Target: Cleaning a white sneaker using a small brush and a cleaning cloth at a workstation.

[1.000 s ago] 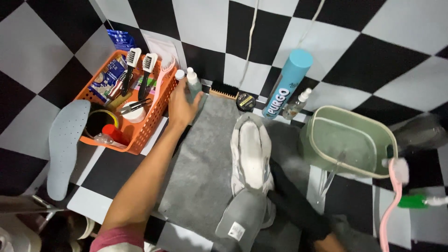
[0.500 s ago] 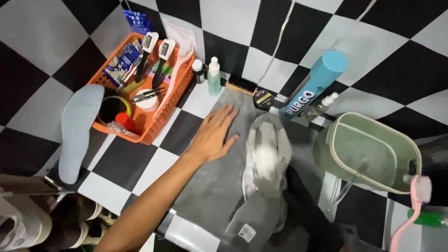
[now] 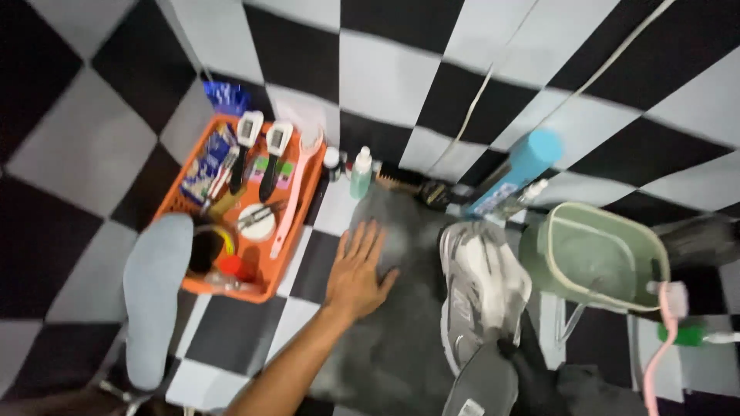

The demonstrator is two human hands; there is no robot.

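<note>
1. Fingers of the left hand (image 3: pixel 357 270) are lying spread and flat, palm down, on the left part of the grey mat (image 3: pixel 401 331); the hand is grasping nothing. A second ago it was reaching up by the small bottles at the basket's corner, and half a second ago it was already coming down onto the mat.
2. Right hand is not showing in the view, so I cannot tell its state.
3. Grey sneaker (image 3: pixel 478 289) is lying on the mat just right of the left hand, apart from it, much where it was lying before.
4. Orange basket (image 3: pixel 304 204) of brushes and tools is sitting left of the mat, with a pale grey insole (image 3: pixel 154 296) leaning beside its left edge.
5. Small green bottle (image 3: pixel 360 174) is standing beyond the fingertips, and a green basin (image 3: pixel 597 258) is sitting right of the sneaker.
</note>
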